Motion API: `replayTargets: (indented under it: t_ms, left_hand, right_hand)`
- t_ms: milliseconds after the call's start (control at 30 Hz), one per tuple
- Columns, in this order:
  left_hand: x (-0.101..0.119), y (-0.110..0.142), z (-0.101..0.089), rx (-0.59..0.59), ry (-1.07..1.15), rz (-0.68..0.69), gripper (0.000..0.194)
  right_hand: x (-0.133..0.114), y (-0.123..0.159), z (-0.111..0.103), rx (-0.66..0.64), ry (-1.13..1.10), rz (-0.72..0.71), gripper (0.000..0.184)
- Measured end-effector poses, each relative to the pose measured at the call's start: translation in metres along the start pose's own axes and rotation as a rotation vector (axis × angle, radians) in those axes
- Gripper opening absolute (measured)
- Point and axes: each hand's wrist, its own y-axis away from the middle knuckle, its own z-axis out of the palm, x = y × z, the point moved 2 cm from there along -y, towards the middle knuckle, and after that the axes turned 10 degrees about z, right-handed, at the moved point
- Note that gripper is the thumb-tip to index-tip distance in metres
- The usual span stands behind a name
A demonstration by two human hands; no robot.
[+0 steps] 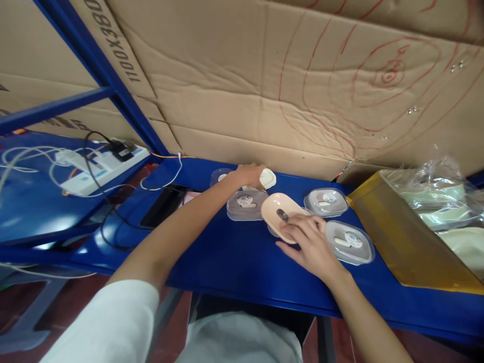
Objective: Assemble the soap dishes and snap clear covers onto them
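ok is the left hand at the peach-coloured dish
No, the right hand is at the peach-coloured dish, while the left hand is at a cream-coloured piece farther back.

1 peach oval dish (275, 213), hollow upward, cream piece (268, 178) beyond

A blue table (227, 257) bears clear plastic lids (327, 201) and a box (389, 227).

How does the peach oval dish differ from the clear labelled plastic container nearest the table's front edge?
Colour: the peach oval dish is opaque; the clear plastic container is see-through.
Marking: the container bears a round white label; the dish shows a dark patch.
Contact: the right hand touches the dish; the container lies on the blue table.
Both have rounded outlines.
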Motion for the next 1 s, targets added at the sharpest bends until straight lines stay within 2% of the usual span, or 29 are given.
replayTargets:
  t_ms: [100, 167, 233, 300, 400, 500, 567, 633, 700, 833, 933, 1000]
  left_hand:
    - [0.007, 0.010, -0.012, 0.053, -0.008, 0.059, 0.100]
    - [0.010, 0.025, -0.022, 0.103, -0.013, 0.103, 0.095]
    - [0.011, 0.051, -0.028, 0.162, -0.021, 0.130, 0.095]
    - [0.014, 0.089, -0.025, 0.263, -0.016, 0.182, 0.096]
    - [0.025, 0.159, 0.001, 0.361, -0.017, 0.262, 0.091]
    - [0.041, 0.219, 0.047, 0.233, 0.057, 0.346, 0.087]
    - [0.050, 0.243, 0.077, 0.163, 0.114, 0.370, 0.090]
    - [0.054, 0.253, 0.099, 0.166, 0.171, 0.359, 0.089]
    - [0.053, 0.254, 0.112, 0.186, 0.238, 0.364, 0.090]
    - [0.039, 0.255, 0.121, 0.219, 0.342, 0.354, 0.093]
    - [0.027, 0.260, 0.126, 0.246, 0.371, 0.255, 0.096]
    - [0.023, 0.262, 0.129, 0.252, 0.400, 0.239, 0.095]
  right_hand:
    - [0.002, 0.001, 0.002, 0.037, 0.017, 0.031, 0.029]
    - [0.005, 0.001, 0.003, 0.051, -0.020, 0.054, 0.028]
    - [0.007, 0.001, 0.003, 0.035, -0.074, 0.079, 0.027]
    - [0.008, 0.001, 0.002, 0.001, -0.111, 0.103, 0.031]
    - [0.008, 0.003, 0.001, -0.043, -0.117, 0.144, 0.043]
    - [0.009, 0.005, 0.001, -0.069, -0.101, 0.175, 0.053]
    - [0.010, 0.004, 0.001, -0.074, -0.100, 0.185, 0.057]
    - [0.008, 0.005, 0.000, -0.075, -0.103, 0.184, 0.058]
    - [0.002, 0.010, -0.004, -0.059, -0.078, 0.184, 0.056]
    - [-0.021, 0.043, -0.010, 0.033, -0.067, 0.227, 0.053]
    - [-0.037, 0.082, -0.007, 0.070, -0.157, 0.328, 0.047]
    - [-0.044, 0.102, -0.004, 0.059, -0.170, 0.413, 0.042]
